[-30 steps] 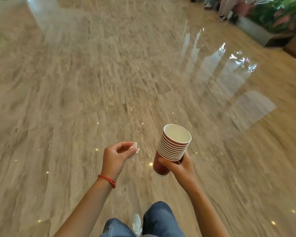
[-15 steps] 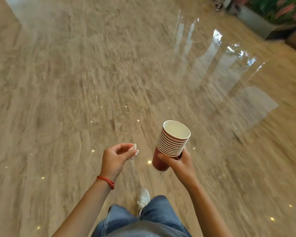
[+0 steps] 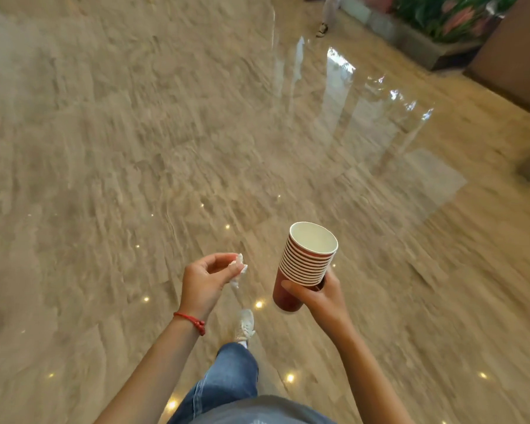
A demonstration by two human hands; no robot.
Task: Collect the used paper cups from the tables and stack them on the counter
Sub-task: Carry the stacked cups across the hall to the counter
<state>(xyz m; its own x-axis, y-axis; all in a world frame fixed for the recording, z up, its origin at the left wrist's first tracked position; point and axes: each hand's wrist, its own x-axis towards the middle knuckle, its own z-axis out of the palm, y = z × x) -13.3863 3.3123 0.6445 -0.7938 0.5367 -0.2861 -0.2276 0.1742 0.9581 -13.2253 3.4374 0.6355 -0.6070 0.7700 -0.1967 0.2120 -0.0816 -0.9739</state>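
A stack of several red paper cups (image 3: 307, 261) with white rims is upright in front of me, its top cup white and empty inside. My right hand (image 3: 317, 296) grips the stack near its bottom, thumb across the front. To the left, at about the same height, my left hand (image 3: 207, 281) pinches a small crumpled white tissue (image 3: 237, 269) between thumb and fingertips. A red string bracelet circles my left wrist. No table or counter is in view.
A glossy beige marble floor (image 3: 135, 148) spreads all around, with window reflections at the right. A planter with green plants (image 3: 435, 29) and a brown wall panel (image 3: 514, 56) stand at the far right. Another person's foot (image 3: 322, 29) shows at the top. My jeans leg and white shoe (image 3: 244, 324) are below.
The view has advanced across the floor toward the planter. My white shoe has stepped forward. Both hands keep their holds on the tissue and the cup stack.
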